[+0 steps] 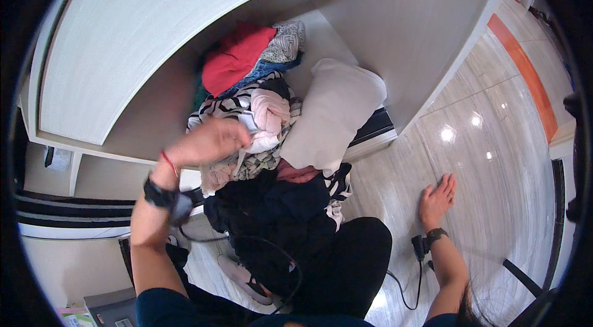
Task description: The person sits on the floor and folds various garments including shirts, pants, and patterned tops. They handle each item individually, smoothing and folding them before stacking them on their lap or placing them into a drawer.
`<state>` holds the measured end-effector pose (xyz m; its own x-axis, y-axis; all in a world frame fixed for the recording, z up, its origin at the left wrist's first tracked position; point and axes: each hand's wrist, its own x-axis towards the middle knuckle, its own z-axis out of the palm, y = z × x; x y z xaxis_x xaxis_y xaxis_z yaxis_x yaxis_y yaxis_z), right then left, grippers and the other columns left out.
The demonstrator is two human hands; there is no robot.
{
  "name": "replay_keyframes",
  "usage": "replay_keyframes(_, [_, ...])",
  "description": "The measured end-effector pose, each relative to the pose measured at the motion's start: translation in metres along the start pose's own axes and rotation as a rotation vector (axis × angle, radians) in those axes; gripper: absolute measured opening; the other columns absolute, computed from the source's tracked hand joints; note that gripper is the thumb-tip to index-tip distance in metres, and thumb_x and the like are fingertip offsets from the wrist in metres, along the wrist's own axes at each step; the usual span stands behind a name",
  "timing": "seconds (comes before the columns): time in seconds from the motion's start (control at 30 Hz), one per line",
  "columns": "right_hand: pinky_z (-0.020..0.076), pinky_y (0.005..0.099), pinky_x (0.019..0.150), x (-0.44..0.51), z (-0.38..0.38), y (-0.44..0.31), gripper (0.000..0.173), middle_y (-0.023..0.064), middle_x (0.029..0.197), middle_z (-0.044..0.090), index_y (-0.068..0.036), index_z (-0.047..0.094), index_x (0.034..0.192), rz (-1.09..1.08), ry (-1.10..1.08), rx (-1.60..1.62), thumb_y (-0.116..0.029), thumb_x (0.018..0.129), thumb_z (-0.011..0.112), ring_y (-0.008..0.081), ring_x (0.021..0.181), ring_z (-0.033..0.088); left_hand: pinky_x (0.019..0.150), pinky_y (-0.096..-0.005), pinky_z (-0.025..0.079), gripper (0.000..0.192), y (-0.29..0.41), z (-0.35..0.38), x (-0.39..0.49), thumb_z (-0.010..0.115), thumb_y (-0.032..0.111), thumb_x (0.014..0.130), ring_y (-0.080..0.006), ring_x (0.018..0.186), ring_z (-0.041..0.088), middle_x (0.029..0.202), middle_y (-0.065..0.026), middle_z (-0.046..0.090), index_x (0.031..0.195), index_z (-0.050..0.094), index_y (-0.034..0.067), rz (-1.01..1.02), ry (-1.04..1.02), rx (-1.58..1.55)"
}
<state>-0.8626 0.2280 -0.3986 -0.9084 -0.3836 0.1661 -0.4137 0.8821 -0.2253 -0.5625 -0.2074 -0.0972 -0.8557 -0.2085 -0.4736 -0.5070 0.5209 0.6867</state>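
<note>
My left hand (pixel 211 141), blurred, is over the near left side of a clothes pile at the cupboard's mouth. Its fingers are indistinct, and whether it touches cloth is unclear. Beside it lies a pale pink garment (pixel 268 111) and a black-and-white striped garment (pixel 227 103). Behind these are a red garment (pixel 238 60), blue denim (pixel 266 70) and a patterned grey cloth (pixel 286 42). A bulky light grey bundle (pixel 333 114) rests to the right. Dark clothes (pixel 273 206) spill down toward my knees. My right hand (pixel 438 197) is laid flat on the tiled floor, holding nothing.
The cupboard's side panel (pixel 407 26) rises on the right, and a white panel (pixel 185 16) overhangs at upper left. Cables run from devices at both wrists, including a black cable (pixel 420 285). A shoe (pixel 243 278) and a grey box (pixel 111 306) are at lower left.
</note>
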Motion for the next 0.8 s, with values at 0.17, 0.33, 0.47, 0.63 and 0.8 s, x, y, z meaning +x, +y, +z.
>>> replay_keyframes(0.17, [0.0208,0.0478,0.11,0.001,0.001,0.0,0.063,0.0125,0.155,0.024,-0.004,0.032,0.143,-0.008,0.005,-0.007,-0.022,0.086,0.052,0.0292,0.144,0.02,0.088,-0.0413,0.051,0.057,-0.034,-0.087,0.121,0.072,0.031,0.083,-0.0339,0.099,0.064,0.11,-0.0195,0.065,0.128,0.051,0.003,0.082,0.788,0.535])
replay_keyframes(0.33, [0.0216,0.0485,0.109,0.001,-0.002,-0.001,0.064,0.0125,0.155,0.024,-0.004,0.033,0.143,-0.005,-0.003,-0.01,-0.02,0.084,0.054,0.0299,0.144,0.021,0.095,-0.0449,0.048,0.092,-0.106,-0.07,0.218,0.077,0.041,0.074,-0.0388,0.11,0.06,0.109,-0.0272,0.063,0.145,0.027,0.01,-0.35,0.902,0.786])
replay_keyframes(0.47, [0.021,0.0484,0.11,0.002,-0.004,-0.002,0.064,0.013,0.155,0.025,-0.004,0.033,0.142,-0.008,-0.008,-0.011,-0.021,0.084,0.054,0.0306,0.143,0.021,0.094,-0.0483,0.048,0.085,-0.143,-0.101,0.23,0.074,0.038,0.073,-0.0427,0.107,0.06,0.108,-0.0285,0.063,0.144,0.035,0.01,-0.407,0.741,0.708])
replay_keyframes(0.63, [0.0206,0.0474,0.11,0.003,-0.008,-0.005,0.064,0.0142,0.154,0.025,-0.004,0.033,0.142,-0.002,-0.029,-0.006,-0.021,0.084,0.054,0.0306,0.143,0.022,0.089,-0.0455,0.05,0.047,-0.183,-0.141,0.19,0.066,0.022,0.081,-0.0393,0.105,0.061,0.109,-0.0211,0.065,0.125,0.058,0.006,-0.228,0.788,0.682])
replay_keyframes(0.8, [0.0207,0.0467,0.111,0.001,-0.013,-0.005,0.063,0.0149,0.153,0.027,-0.003,0.033,0.142,-0.007,-0.017,0.004,-0.022,0.085,0.053,0.0301,0.143,0.022,0.1,-0.0368,0.045,0.036,-0.153,-0.12,0.082,0.057,0.015,0.094,-0.0242,0.113,0.058,0.125,-0.0105,0.06,0.127,0.054,0.001,0.205,1.058,-0.686])
